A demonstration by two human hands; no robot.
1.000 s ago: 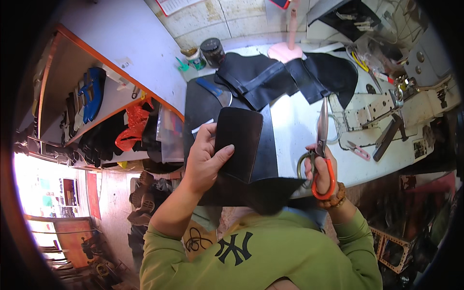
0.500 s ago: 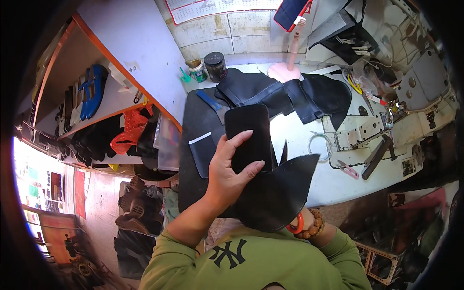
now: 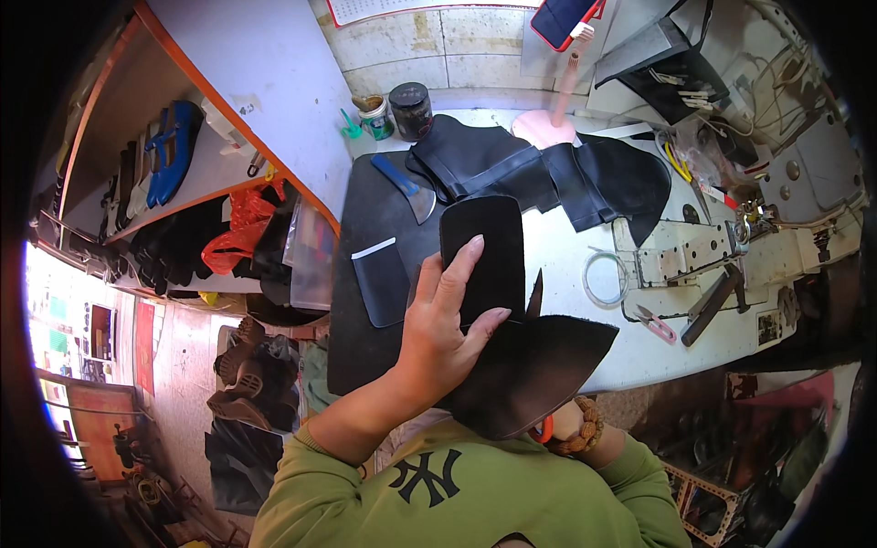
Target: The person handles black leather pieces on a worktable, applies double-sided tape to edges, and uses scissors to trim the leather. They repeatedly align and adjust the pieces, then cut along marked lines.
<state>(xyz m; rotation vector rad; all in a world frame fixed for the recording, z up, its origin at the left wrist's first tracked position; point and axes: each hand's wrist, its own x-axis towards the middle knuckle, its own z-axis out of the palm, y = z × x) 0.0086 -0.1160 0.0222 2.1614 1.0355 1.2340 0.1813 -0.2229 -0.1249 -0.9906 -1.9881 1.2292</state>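
**A left hand (image 3: 440,333) on a black piece (image 3: 489,224), and scissors (image 3: 535,296) by a big black sheet (image 3: 553,374)**

On the far left, blue shoes (image 3: 172,164) sit on a shelf (image 3: 206,203) with an orange edge. A red bag (image 3: 236,239) hangs out below them.

Next comes the table (image 3: 594,361), which is white. On its left part lies a dark mat (image 3: 356,352). A small jar (image 3: 375,123), white and green, stands past the mat's far edge. On the mat are a small black flap (image 3: 384,290) with a white top edge and a knife (image 3: 399,176) with a blue handle. A black jar (image 3: 411,111) stands just beside the small one.

The left hand is partly open. Its thumb is spread away from its fingers, and it has hold of the black piece, which is above the mat and the table. The big black sheet sticks out below that piece, toward the right.

One dark scissors tip pokes up past the sheet. An orange scissors loop shows by the right hand (image 3: 565,422), which is mostly hidden behind the sheet, so I cannot tell how far its fingers are bent. A bead bracelet (image 3: 586,427) is on that wrist.

Farther back, black leather (image 3: 498,160) lies near a pink stand (image 3: 541,131). To the right are a clear loop of tube (image 3: 586,285), pink snips (image 3: 658,325), a hammer (image 3: 711,310) and a white machine (image 3: 776,247).
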